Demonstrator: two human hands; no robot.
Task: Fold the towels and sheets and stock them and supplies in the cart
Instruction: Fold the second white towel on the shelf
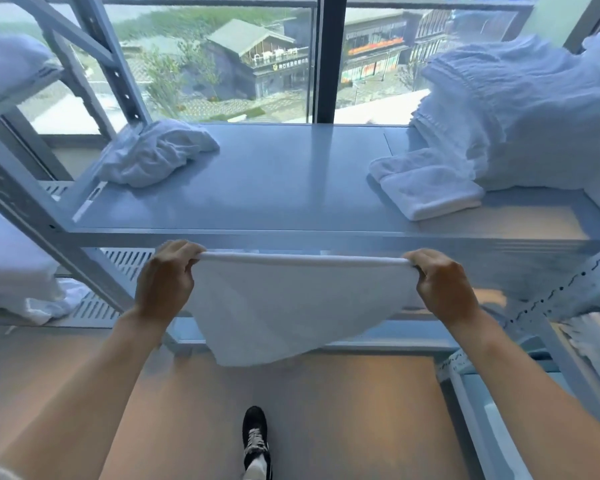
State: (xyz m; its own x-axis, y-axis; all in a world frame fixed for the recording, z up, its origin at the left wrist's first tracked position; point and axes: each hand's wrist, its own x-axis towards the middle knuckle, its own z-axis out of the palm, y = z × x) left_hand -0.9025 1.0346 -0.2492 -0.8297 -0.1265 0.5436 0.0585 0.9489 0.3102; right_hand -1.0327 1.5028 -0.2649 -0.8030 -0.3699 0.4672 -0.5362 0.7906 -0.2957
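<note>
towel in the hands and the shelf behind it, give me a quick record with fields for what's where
held towel: white towel stretched flat in the air before the shelf, lower edge hanging free
left hand: left hand grips the top left corner
right hand: right hand grips the top right corner
shelf: grey metal shelf
shelf left: crumpled towel, unfolded
shelf right: folded towel, beside a large linen pile
floor: black shoe below the towel

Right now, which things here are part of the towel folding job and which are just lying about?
Job: white towel held by left hand and right hand; crumpled towel; folded towel; linen pile; shelf.

Lying about: black shoe; window.
</note>
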